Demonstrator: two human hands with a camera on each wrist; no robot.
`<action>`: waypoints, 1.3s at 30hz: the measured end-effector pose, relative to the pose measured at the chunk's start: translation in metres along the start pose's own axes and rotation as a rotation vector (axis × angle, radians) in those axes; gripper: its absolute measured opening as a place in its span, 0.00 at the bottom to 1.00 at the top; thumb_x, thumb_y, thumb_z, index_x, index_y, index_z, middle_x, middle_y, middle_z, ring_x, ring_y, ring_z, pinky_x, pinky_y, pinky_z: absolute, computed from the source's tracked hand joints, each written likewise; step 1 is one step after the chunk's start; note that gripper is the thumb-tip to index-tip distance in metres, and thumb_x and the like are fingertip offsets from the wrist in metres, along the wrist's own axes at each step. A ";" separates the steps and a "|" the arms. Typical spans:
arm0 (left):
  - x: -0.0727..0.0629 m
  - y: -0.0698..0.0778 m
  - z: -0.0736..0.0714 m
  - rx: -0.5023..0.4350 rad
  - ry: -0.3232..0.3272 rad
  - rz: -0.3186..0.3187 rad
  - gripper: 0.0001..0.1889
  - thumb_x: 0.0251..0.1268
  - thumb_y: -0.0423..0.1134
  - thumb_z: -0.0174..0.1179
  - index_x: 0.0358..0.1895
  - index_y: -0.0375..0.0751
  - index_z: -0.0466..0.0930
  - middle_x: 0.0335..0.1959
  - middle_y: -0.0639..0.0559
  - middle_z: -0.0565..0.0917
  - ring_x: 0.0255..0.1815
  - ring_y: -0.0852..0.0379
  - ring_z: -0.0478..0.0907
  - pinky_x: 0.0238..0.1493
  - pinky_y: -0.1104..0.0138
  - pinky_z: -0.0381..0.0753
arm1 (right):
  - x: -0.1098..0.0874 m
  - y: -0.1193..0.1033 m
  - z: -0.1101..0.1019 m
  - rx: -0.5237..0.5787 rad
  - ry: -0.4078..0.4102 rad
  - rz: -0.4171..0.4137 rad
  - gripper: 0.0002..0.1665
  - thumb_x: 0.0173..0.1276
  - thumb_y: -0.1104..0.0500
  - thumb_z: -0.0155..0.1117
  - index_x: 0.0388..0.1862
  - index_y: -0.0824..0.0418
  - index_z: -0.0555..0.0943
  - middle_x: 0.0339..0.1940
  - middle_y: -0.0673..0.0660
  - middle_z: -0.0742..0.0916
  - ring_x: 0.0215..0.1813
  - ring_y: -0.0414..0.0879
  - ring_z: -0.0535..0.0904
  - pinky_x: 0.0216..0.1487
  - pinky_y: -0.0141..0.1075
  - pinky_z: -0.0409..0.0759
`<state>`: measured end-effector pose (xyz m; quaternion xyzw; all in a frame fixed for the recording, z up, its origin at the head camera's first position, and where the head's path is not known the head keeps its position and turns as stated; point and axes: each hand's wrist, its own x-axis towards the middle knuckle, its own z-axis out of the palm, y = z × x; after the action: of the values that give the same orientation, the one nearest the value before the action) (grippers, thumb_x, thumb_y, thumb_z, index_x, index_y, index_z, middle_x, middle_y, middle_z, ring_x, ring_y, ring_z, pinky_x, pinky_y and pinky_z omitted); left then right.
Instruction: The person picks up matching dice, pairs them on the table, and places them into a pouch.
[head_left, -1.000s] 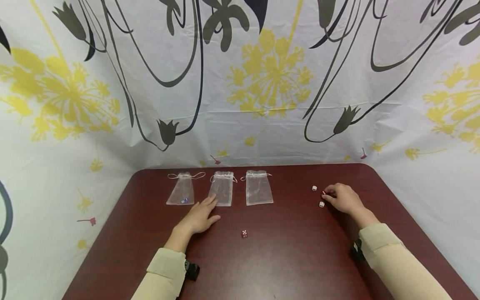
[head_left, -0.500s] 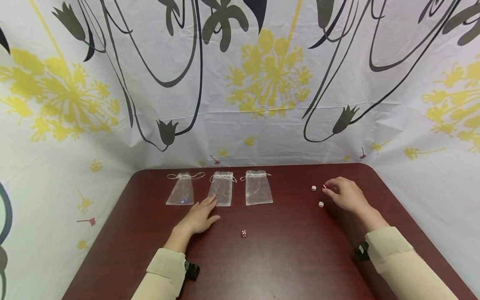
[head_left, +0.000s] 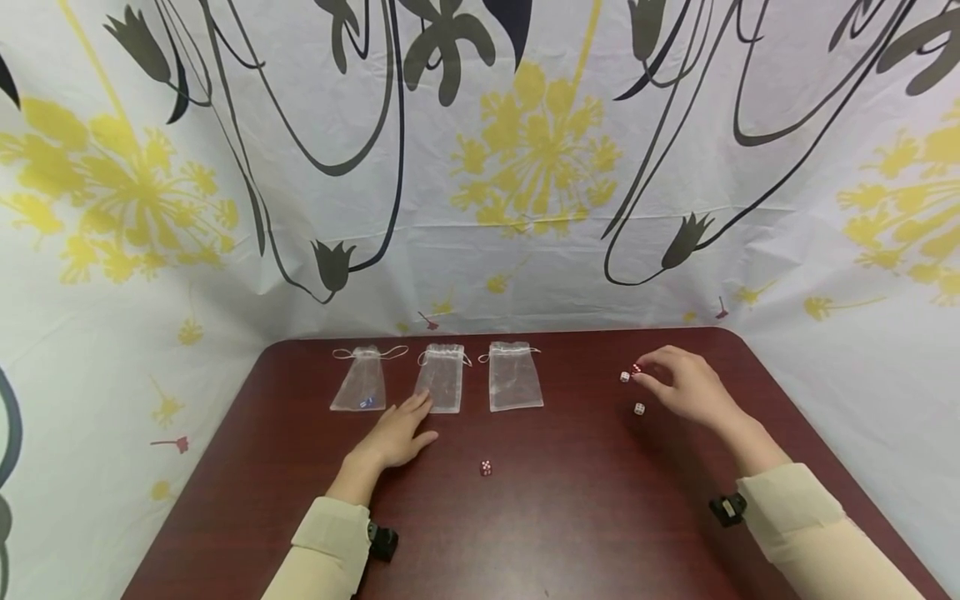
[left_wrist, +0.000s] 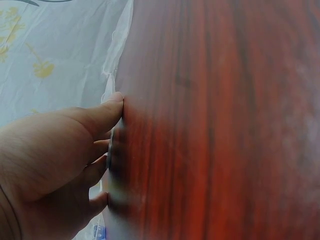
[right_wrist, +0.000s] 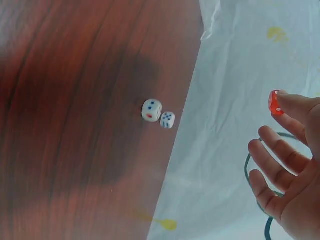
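Note:
Between thumb and index finger my right hand (head_left: 692, 385) pinches a red die (right_wrist: 274, 103), lifted off the table at the back right. Two white dice lie by it: one white die (head_left: 625, 377) near the fingertips, another white die (head_left: 639, 409) closer to me. My left hand (head_left: 395, 435) rests flat with fingers spread, its fingertips at the lower edge of the middle mesh drawstring bag (head_left: 442, 379). A left mesh bag (head_left: 352, 387) has blue dice (head_left: 367, 402) inside. The right mesh bag (head_left: 515, 379) lies flat. Another red die (head_left: 486, 468) sits mid-table.
The dark red wooden table (head_left: 570, 517) has rounded far corners. A white patterned curtain (head_left: 540, 275) hangs behind it and along both sides. Black wrist cameras are strapped at both cuffs, such as the right camera (head_left: 727, 509).
The right hand has picked up the red die from beside the white dice, raising it and shifting slightly left at the end. The left hand stays put.

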<state>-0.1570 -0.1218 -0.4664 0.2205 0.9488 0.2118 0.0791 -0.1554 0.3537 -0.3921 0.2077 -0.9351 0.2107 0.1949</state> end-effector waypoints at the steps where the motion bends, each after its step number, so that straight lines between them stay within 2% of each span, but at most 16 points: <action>1: 0.000 0.000 0.000 0.003 -0.002 -0.001 0.31 0.76 0.45 0.58 0.75 0.31 0.64 0.79 0.38 0.59 0.80 0.41 0.53 0.76 0.41 0.51 | 0.000 -0.003 0.000 0.007 -0.001 -0.007 0.09 0.63 0.61 0.75 0.42 0.59 0.87 0.40 0.55 0.87 0.42 0.53 0.84 0.41 0.51 0.79; 10: 0.001 -0.002 -0.001 0.000 -0.008 -0.014 0.32 0.76 0.45 0.58 0.75 0.32 0.63 0.80 0.39 0.58 0.80 0.41 0.52 0.77 0.42 0.50 | -0.007 -0.026 0.014 0.079 -0.014 -0.056 0.11 0.61 0.63 0.77 0.43 0.58 0.87 0.40 0.51 0.88 0.41 0.50 0.84 0.41 0.49 0.81; 16: 0.002 -0.004 0.000 0.008 -0.014 -0.014 0.32 0.76 0.46 0.58 0.76 0.33 0.63 0.80 0.39 0.57 0.81 0.42 0.52 0.77 0.42 0.50 | -0.008 -0.040 0.026 0.130 -0.015 -0.124 0.11 0.61 0.63 0.77 0.41 0.56 0.87 0.37 0.48 0.86 0.37 0.44 0.81 0.35 0.42 0.79; 18: 0.002 -0.004 0.000 0.005 -0.011 -0.008 0.32 0.77 0.46 0.58 0.76 0.32 0.63 0.80 0.39 0.58 0.80 0.41 0.52 0.77 0.42 0.50 | -0.009 -0.045 0.031 0.151 -0.028 -0.141 0.11 0.60 0.63 0.77 0.41 0.55 0.86 0.37 0.46 0.86 0.38 0.41 0.82 0.44 0.42 0.82; 23: 0.002 -0.003 -0.001 0.004 -0.011 -0.009 0.32 0.77 0.45 0.58 0.75 0.32 0.63 0.80 0.39 0.58 0.80 0.41 0.52 0.77 0.42 0.50 | -0.012 -0.061 0.044 0.192 -0.080 -0.179 0.10 0.61 0.61 0.77 0.41 0.54 0.87 0.39 0.42 0.86 0.43 0.39 0.84 0.53 0.41 0.81; 25: 0.002 -0.002 -0.001 0.002 -0.009 -0.009 0.32 0.77 0.45 0.58 0.75 0.31 0.63 0.80 0.39 0.58 0.80 0.41 0.53 0.77 0.42 0.50 | -0.012 -0.068 0.050 0.211 -0.103 -0.197 0.09 0.62 0.60 0.76 0.41 0.53 0.87 0.39 0.42 0.86 0.43 0.38 0.84 0.45 0.38 0.82; 31: 0.003 -0.002 -0.002 -0.003 -0.007 -0.009 0.32 0.77 0.46 0.58 0.76 0.32 0.62 0.80 0.39 0.57 0.81 0.41 0.52 0.77 0.42 0.49 | -0.013 -0.086 0.062 0.266 -0.157 -0.236 0.07 0.65 0.59 0.74 0.41 0.55 0.87 0.40 0.43 0.85 0.44 0.36 0.83 0.45 0.39 0.83; 39: 0.003 -0.002 -0.002 -0.001 -0.002 -0.009 0.32 0.77 0.46 0.58 0.76 0.32 0.63 0.80 0.39 0.58 0.81 0.41 0.52 0.77 0.41 0.49 | -0.014 -0.104 0.077 0.268 -0.200 -0.227 0.06 0.67 0.57 0.73 0.42 0.52 0.87 0.41 0.41 0.85 0.45 0.36 0.83 0.45 0.39 0.83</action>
<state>-0.1606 -0.1230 -0.4661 0.2166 0.9496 0.2118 0.0810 -0.1162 0.2358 -0.4299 0.3556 -0.8841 0.2882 0.0943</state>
